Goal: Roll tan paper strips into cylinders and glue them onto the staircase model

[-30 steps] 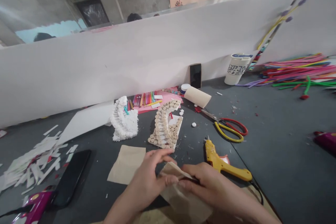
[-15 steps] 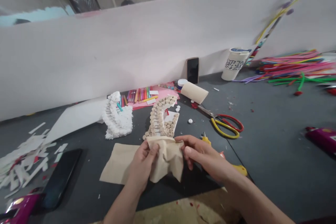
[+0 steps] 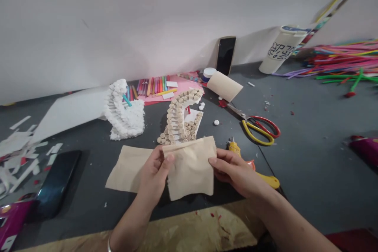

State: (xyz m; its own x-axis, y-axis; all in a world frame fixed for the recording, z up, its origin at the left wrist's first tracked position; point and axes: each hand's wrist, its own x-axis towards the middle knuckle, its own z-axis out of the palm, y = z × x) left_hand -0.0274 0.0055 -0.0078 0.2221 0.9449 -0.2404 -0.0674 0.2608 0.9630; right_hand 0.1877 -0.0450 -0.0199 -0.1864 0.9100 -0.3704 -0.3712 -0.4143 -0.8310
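Grey tabletop (image 3: 310, 134) against a white partition. Just above it, near the front edge, a beige sheet (image 3: 190, 169) is held spread flat towards the camera, its serrated top edge running left to right and rising slightly rightward. The left hand (image 3: 153, 171) pinches its upper left corner, thumb in front. The right hand (image 3: 233, 169) pinches the right edge and hides most of a glue gun (image 3: 267, 180).

Grey desk (image 3: 310, 134) w/ tan sheet (image 3: 126, 167), glue gun (image 3: 265, 179) & scissors (image 3: 260, 128) up front, phone (image 3: 54, 183) + paper scraps (image 3: 17, 157) at left, cup (image 3: 282, 49) + pipe cleaners (image 3: 345, 63) far rt.
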